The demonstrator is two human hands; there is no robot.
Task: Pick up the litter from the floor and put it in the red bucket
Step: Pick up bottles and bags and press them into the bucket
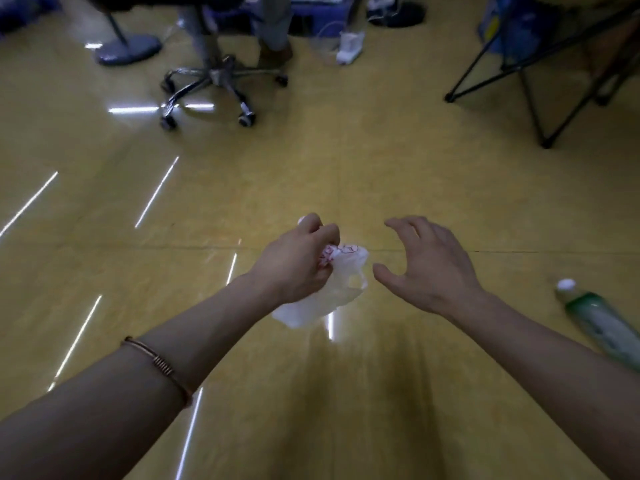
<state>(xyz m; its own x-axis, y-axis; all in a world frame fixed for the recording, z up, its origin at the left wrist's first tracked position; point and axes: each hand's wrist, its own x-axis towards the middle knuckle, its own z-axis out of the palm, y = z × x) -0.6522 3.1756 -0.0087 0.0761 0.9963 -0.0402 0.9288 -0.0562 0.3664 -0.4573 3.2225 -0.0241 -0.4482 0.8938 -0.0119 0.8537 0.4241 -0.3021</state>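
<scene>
Left hand (pixel 298 258) grip clenched on crumpled white plastic bag with red print (pixel 332 282), held above yellow glossy floor (pixel 346 174). Right hand (pixel 429 268) grip spread, empty, just beside bag. Clear green-labelled plastic bottle (pixel 599 323) lying far right.

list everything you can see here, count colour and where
plastic bag: 1, white with red print, centre, gripped in the left hand
plastic bottle: 1, clear with green label and white cap, lying on floor at right edge
office chair: 1, metal wheeled base, top left of centre
fan base: 1, grey-blue, top left
folding frame: 1, black, top right
floor: yellow, glossy
bracelet: 1, copper, left forearm
hands: left hand closed on bag; right hand open, empty
</scene>
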